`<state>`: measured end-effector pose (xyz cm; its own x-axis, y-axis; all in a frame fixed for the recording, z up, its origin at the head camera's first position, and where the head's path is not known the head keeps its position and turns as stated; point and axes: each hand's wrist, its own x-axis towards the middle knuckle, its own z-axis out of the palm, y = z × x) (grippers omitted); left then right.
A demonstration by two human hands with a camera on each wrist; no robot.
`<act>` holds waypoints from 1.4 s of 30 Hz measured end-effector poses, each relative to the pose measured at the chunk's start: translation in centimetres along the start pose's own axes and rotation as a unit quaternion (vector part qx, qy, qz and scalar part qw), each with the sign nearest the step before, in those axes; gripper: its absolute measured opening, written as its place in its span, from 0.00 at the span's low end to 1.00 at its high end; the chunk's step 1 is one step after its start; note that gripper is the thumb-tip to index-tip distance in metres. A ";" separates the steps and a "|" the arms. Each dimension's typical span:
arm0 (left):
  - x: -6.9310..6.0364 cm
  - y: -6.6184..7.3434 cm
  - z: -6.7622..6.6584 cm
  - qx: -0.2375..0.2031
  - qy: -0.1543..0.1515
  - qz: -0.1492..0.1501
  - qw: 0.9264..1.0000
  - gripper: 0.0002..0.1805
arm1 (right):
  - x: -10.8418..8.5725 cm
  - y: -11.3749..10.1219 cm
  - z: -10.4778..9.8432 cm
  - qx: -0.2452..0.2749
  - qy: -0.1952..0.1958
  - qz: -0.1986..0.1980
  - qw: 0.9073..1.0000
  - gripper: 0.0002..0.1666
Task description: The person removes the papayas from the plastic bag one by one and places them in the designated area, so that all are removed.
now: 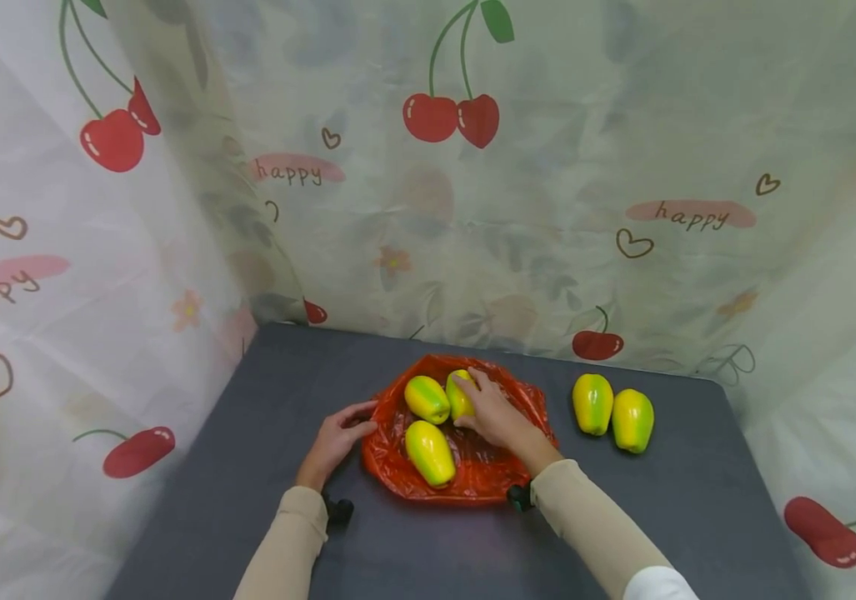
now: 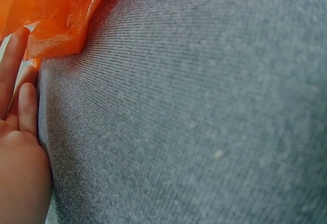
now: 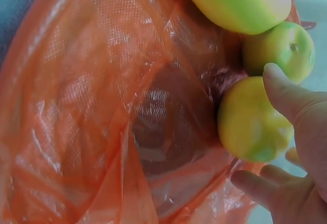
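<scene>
A red plastic bag (image 1: 405,483) lies spread on the table, holding three yellow-green fruits (image 1: 430,452). My right hand (image 1: 498,417) is over the bag, its thumb and fingers spread around the upper right fruit (image 1: 462,395). In the right wrist view, the thumb of that hand (image 3: 301,147) overlaps the fruit (image 3: 255,119), and the lower fingers stand apart from it. At the bag's left edge, my left hand (image 1: 333,442) has its fingertips against the plastic. The left wrist view shows this hand (image 2: 23,147) with extended fingers beside the orange-looking bag (image 2: 56,24).
Two more yellow-green fruits, one (image 1: 593,404) beside the other (image 1: 633,421), lie on the dark table (image 1: 285,367) right of the bag. A curtain (image 1: 367,208) printed with cherries hangs behind and at both sides. Grey fabric (image 2: 179,106) fills most of the left wrist view.
</scene>
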<state>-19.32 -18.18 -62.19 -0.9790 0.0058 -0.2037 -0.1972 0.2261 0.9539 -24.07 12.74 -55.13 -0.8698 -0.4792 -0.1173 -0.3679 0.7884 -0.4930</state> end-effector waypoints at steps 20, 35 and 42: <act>0.0 0.0 0.0 0.001 0.003 -0.004 1.000 0.24 | 0.5 -0.2 0.9 0.015 -0.012 0.004 1.000 0.42; 0.0 -0.1 0.0 0.008 0.008 0.000 1.000 0.24 | 0.1 0.3 0.8 0.005 0.011 -0.014 1.000 0.41; 0.2 -0.2 0.0 0.009 0.006 -0.005 1.000 0.24 | -0.1 0.3 0.5 -0.001 0.014 -0.010 1.000 0.41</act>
<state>-19.45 -18.18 -62.38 -0.9775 -0.0076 -0.2110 -0.2064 0.2431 0.9478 -23.94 12.90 -55.69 -0.8706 -0.4848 -0.0835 -0.3868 0.7796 -0.4925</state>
